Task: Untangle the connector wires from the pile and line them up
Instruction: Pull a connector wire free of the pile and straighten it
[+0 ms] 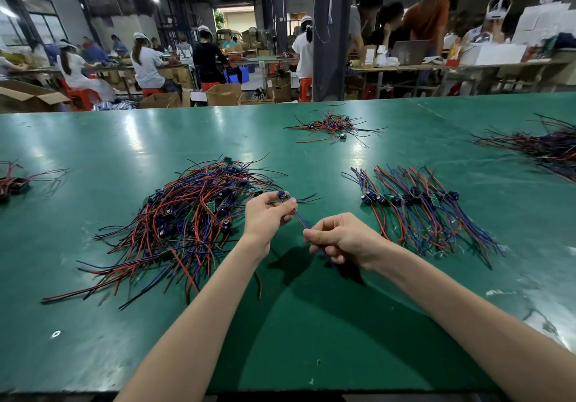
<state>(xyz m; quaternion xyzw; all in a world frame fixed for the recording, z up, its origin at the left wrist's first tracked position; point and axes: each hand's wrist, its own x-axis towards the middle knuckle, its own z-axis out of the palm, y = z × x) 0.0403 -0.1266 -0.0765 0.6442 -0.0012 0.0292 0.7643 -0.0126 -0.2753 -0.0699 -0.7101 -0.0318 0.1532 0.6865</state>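
A tangled pile of red, blue and black connector wires [190, 214] lies on the green table [124, 139], left of centre. To the right, a row of lined-up connector wires [417, 208] rests with their connectors in a band. My left hand [268, 217] pinches the connector end of one wire [300, 219] just right of the pile. My right hand [339, 238] grips the same wire lower down, and its blue leads stretch taut between both hands above the table.
A smaller wire heap [333, 125] sits at the far centre, a large bundle [545, 149] at the far right, and a few pieces [15, 180] at the left edge. Seated people work at benches beyond the table. A dark pillar [330, 33] stands behind.
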